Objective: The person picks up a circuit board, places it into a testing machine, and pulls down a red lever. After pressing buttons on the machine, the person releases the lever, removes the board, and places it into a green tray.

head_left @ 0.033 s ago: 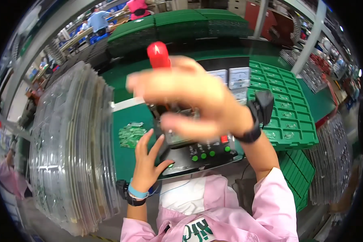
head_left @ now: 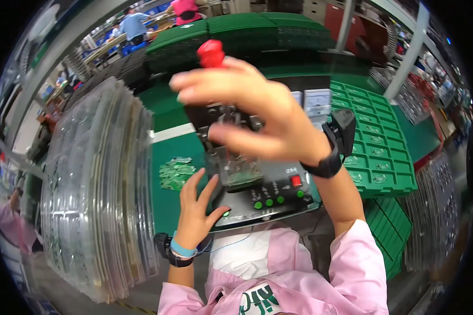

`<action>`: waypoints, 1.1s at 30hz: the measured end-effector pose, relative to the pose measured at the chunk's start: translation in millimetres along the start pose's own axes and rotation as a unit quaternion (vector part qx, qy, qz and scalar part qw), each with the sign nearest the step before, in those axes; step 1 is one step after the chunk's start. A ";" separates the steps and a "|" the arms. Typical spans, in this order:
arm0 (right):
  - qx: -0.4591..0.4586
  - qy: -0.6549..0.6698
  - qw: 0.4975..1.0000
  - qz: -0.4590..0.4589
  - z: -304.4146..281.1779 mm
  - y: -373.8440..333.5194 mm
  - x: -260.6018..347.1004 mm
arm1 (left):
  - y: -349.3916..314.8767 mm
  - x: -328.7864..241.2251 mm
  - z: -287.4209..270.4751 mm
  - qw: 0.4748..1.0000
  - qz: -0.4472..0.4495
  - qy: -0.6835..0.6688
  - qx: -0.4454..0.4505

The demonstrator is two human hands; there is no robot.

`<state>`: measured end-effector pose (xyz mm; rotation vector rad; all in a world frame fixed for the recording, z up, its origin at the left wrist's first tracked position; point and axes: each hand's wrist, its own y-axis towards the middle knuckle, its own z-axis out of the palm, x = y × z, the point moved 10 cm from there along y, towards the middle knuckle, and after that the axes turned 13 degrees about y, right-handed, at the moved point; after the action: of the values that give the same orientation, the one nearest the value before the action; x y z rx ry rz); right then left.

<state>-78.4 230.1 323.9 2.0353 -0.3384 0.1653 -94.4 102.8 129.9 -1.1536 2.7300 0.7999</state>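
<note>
My left hand point(head_left: 193, 214) rests with spread fingers along the left side of a black test fixture point(head_left: 268, 211). Its thumb reaches to a green button at the fixture's front left corner. Over the fixture hovers my right hand point(head_left: 257, 107), slightly blurred, its fingers stretched out and the thumb well apart. A red lever knob point(head_left: 211, 53) stands just beyond that hand; whether they touch is hidden. Below the right hand, a clear block point(head_left: 242, 173) sits on the fixture with something green under its front edge. Small green circuit boards point(head_left: 175, 174) lie in a pile beside my left fingertips.
A tall stack of clear plastic trays point(head_left: 97, 194) stands at the left. At the right is a green compartment tray point(head_left: 378, 137) holding small parts, with more stacked trays point(head_left: 431, 215) beyond. Green crates point(head_left: 236, 31) line the back. A red switch point(head_left: 296, 181) sits on the fixture's right.
My right hand and the red knob have shifted up and away from me, uncovering more of the fixture. My left hand stays at the fixture's side.
</note>
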 end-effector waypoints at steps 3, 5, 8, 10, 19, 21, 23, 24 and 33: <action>-0.079 -0.019 0.994 0.079 -8.7 -12.6 -37.2 | -14.5 19.2 1.6 0.999 -0.042 0.017 0.006; -0.162 -0.112 0.972 0.129 -13.9 -40.0 -34.6 | -28.0 39.9 4.0 0.996 -0.080 0.041 0.027; -0.073 -0.195 0.978 0.031 12.5 -90.1 9.0 | -45.4 83.2 5.1 0.980 -0.131 0.146 -0.015; 0.089 -0.161 0.979 0.085 52.4 -117.6 16.7 | -44.8 90.5 9.8 0.970 -0.146 0.191 -0.029; 0.297 -0.293 0.867 0.274 110.4 -156.0 -44.5 | -42.2 102.3 10.2 0.959 -0.175 0.219 -0.046; 0.259 -0.268 0.895 0.245 110.4 -146.6 -36.5 | -43.9 96.4 6.0 0.959 -0.177 0.216 -0.053; 0.262 -0.261 0.895 0.250 111.6 -145.1 -37.2 | -43.7 91.0 4.6 0.951 -0.175 0.248 -0.054; 0.268 -0.248 0.897 0.248 112.6 -145.6 -36.3 | -43.0 88.2 5.0 0.947 -0.174 0.263 -0.054; 0.045 -0.240 0.943 0.228 28.0 -156.1 13.0 | -44.3 86.6 4.6 0.952 -0.169 0.237 -0.093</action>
<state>-18.7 271.7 182.3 2.0412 -1.1281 -0.0405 -126.6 23.0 84.2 -2.0203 2.7057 0.8295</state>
